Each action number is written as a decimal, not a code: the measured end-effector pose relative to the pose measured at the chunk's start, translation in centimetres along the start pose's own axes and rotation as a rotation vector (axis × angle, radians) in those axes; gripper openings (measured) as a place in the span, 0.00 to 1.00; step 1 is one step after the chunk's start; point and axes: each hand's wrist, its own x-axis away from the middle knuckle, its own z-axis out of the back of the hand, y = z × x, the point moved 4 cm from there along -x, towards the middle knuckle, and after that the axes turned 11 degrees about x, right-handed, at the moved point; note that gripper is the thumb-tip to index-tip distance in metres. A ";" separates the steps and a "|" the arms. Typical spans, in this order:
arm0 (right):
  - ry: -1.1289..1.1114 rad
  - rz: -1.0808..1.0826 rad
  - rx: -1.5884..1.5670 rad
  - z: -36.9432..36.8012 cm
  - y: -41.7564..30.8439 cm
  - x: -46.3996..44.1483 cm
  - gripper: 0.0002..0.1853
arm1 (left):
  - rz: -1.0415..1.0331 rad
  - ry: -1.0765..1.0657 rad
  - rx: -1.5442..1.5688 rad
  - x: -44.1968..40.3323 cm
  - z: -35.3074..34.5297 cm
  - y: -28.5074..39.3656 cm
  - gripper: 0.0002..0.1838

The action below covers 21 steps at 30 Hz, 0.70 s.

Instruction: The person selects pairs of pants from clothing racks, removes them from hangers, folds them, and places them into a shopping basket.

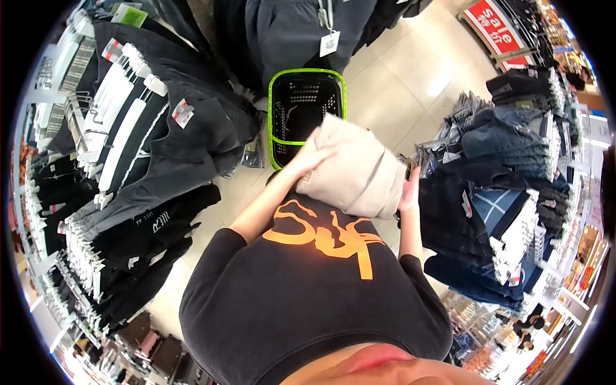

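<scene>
A folded beige garment [353, 170] is held in front of my chest between both hands. My left hand [316, 155] grips its left edge, with the thumb on top. Around its right edge curl the fingers of my right hand [409, 191], partly hidden by the cloth. A small dark object shows beside the right fingertips; I cannot make out what it is. Just beyond the garment stands a black shopping basket [307, 96] with a bright green rim and handle. The garment overlaps the basket's near right part in view.
Racks of dark trousers [212, 128] on white hangers line the left side. Jeans [504, 138] hang along the right. Dark grey pants [292, 32] with a white tag hang straight ahead. A red sale sign [493, 29] stands at upper right, past the tiled floor [401, 74].
</scene>
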 end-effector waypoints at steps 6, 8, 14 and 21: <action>0.320 -0.105 0.648 2.6 3.9 -5.2 0.27 | 0.031 0.177 -0.242 -0.6 4.8 -6.5 0.40; 0.322 -0.018 0.749 3.8 4.0 -8.4 0.26 | 0.019 0.218 -0.216 -1.8 6.8 -8.0 0.43; 0.281 0.213 1.041 4.3 4.2 -23.4 0.23 | 0.388 0.362 0.099 -7.7 16.7 -12.9 0.36; 0.209 0.274 1.045 5.7 6.2 -43.7 0.24 | 0.244 0.533 -0.059 -20.4 28.1 -15.3 0.29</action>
